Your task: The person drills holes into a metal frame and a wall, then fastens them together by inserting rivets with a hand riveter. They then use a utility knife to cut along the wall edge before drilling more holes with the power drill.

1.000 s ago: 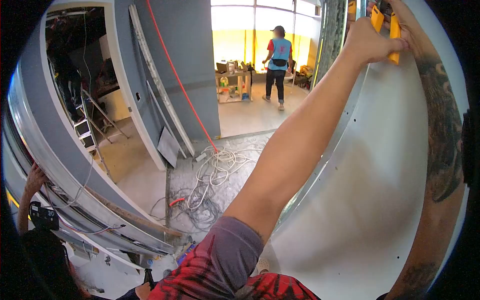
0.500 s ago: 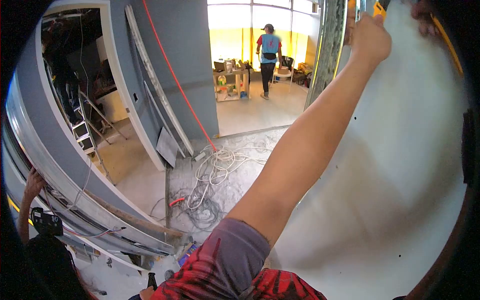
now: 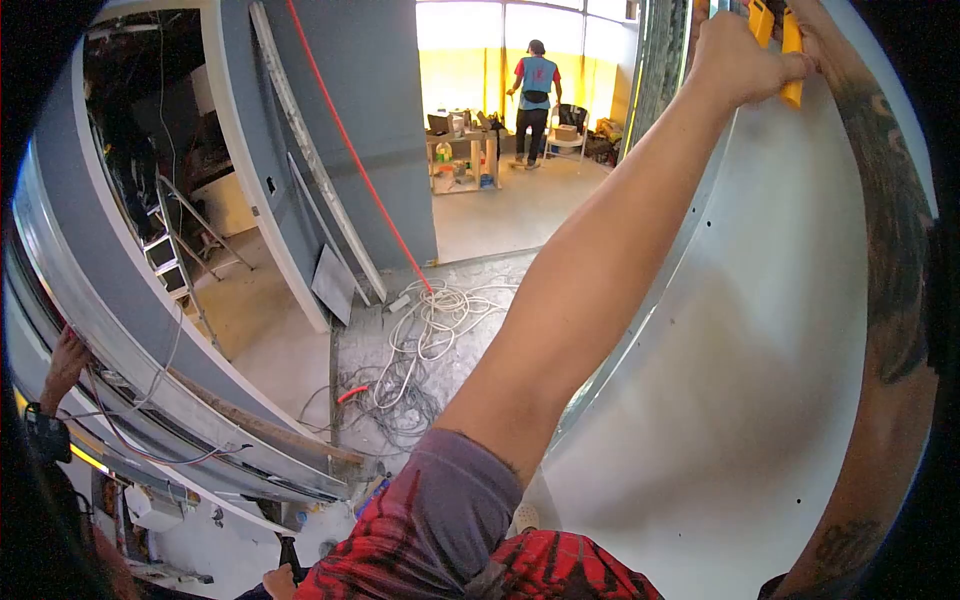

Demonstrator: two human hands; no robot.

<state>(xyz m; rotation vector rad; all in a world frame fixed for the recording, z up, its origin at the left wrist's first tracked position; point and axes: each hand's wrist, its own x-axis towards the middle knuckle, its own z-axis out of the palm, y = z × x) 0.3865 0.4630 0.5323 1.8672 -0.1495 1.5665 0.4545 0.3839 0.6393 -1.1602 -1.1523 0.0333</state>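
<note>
My left arm stretches up to the right. At the top right, my left hand point(image 3: 738, 60) is closed around part of a hand tool with two yellow handles point(image 3: 792, 75), its thumb reaching across a handle. My tattooed right arm rises along the right edge. My right hand point(image 3: 822, 48) is closed at the same tool, partly lost in the dark lens rim. The tool's head is hidden, so its exact kind cannot be made out. Beside my left hand, a metal stud point(image 3: 655, 75) stands upright at the edge of a pale wall panel point(image 3: 760, 330).
A co-worker's hand point(image 3: 68, 362) touches curved-looking metal framing point(image 3: 130, 330) at left. Another hand point(image 3: 280, 582) grips a black object below. Tangled cables point(image 3: 440, 315) lie on the floor. A person in a blue vest point(image 3: 537, 80) stands behind. A stepladder point(image 3: 172, 250) bears someone beyond the doorway.
The two yellow handles have come closer together as my right hand moved left toward my left hand. More of my right arm shows. The person in the vest has moved slightly farther off.
</note>
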